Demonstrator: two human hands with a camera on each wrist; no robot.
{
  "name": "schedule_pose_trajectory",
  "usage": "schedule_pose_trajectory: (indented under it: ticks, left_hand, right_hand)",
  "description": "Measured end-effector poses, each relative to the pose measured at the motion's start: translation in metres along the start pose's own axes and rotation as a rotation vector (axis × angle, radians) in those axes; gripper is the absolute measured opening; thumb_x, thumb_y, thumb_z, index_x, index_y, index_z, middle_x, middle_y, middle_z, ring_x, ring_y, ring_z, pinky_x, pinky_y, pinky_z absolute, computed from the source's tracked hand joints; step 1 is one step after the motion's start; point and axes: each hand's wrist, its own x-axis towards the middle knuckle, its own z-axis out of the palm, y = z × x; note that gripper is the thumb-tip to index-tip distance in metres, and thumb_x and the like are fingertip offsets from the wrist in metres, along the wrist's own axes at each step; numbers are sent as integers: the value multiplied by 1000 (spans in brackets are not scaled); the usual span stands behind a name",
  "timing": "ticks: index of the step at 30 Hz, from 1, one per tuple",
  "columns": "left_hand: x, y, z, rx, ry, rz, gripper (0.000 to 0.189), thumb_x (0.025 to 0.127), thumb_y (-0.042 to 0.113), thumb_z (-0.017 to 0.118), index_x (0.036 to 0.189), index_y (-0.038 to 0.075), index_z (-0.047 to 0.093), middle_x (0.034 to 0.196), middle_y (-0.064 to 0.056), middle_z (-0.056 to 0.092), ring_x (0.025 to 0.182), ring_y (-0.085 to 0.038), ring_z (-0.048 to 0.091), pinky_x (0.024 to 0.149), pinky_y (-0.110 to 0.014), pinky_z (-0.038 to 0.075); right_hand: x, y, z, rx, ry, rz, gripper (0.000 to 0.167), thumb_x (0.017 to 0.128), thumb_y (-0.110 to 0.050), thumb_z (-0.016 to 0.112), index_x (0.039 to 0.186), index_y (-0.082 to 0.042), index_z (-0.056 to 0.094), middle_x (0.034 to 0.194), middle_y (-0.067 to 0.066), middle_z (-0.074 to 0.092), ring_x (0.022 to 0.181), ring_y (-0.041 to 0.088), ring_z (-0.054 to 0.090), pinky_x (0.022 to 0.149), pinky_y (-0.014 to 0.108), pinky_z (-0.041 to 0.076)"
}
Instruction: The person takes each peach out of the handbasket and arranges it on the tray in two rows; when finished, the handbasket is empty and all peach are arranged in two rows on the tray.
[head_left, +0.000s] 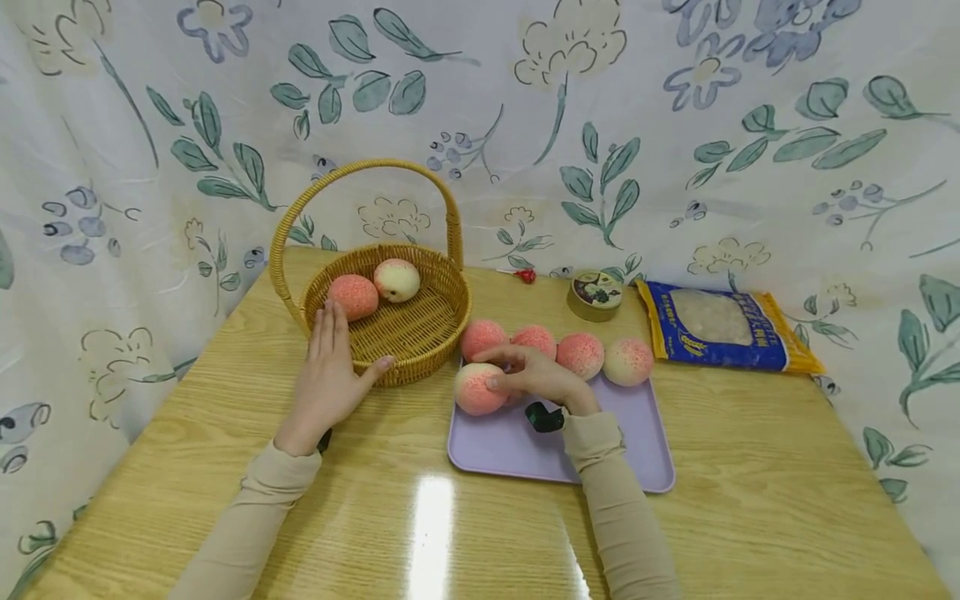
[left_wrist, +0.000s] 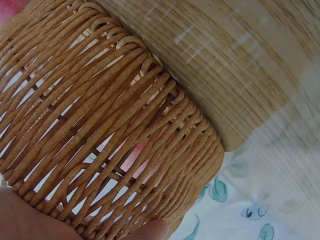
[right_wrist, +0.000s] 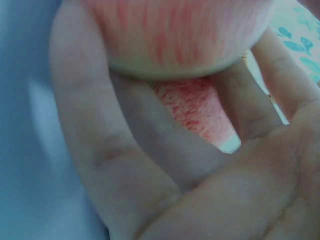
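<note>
In the head view my right hand [head_left: 536, 375] curls its fingers and thumb round a pink-and-cream peach [head_left: 480, 389] over the left side of a lilac tray [head_left: 510, 450]. The right wrist view shows that peach [right_wrist: 185, 35] close up between the fingers. My left hand [head_left: 326, 379] rests on the near left rim of a wicker basket [head_left: 412, 367], fingers extended over the edge and thumb along the front rim. Inside lie a pink peach [head_left: 353, 297], right by the left fingertips, and a paler peach [head_left: 397, 281]. In the left wrist view the basket's woven side [left_wrist: 100, 125] fills much of the frame.
Several more peaches [head_left: 581, 356] line the tray's back edge. Behind them stand a round tin [head_left: 596, 296] and a small red wrapped item [head_left: 527, 275]. A blue-and-yellow packet [head_left: 720, 325] lies at the back right. The basket's tall handle [head_left: 375, 164] arches above it.
</note>
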Motion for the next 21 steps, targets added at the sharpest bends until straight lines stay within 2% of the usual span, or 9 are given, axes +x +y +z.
schedule_pose_trajectory:
  ticks: [4,9,16,21]
  left_hand:
    - [-1,-1,-2,-4,-4,-4,106,92,64,48,152,-7,-3,161,-26,-5,148,-46,1,121,-55,9]
    - [-2,-2,-4,-8,-11,-11,106,92,65,47,152,-7,-4,161,-25,-6,148,-47,0,121,-56,9]
    - [-2,-3,-2,0,-16,-19,107,92,65,48,152,-6,-4,161,-25,-6,148,-46,1,121,-56,10]
    - [-1,-1,-1,4,-23,-12,106,92,66,46,152,-6,-4,161,-27,-5,148,-46,0,121,-56,9]
  right_hand:
    - [1,-1,3,-38,48,55,41,96,-21,60,135,-10,57,134,13,57,91,13,60,75,37,58]
    - [0,-1,6,-72,109,100,39,98,-27,58,132,-9,58,128,15,62,92,14,64,74,37,58]
    - [-1,-12,-3,-135,62,114,44,97,-30,57,133,-6,55,126,16,61,94,18,65,80,39,58]
    - [0,-32,-20,-79,50,63,45,101,-21,50,141,-1,45,132,24,57,110,33,63,91,47,54]
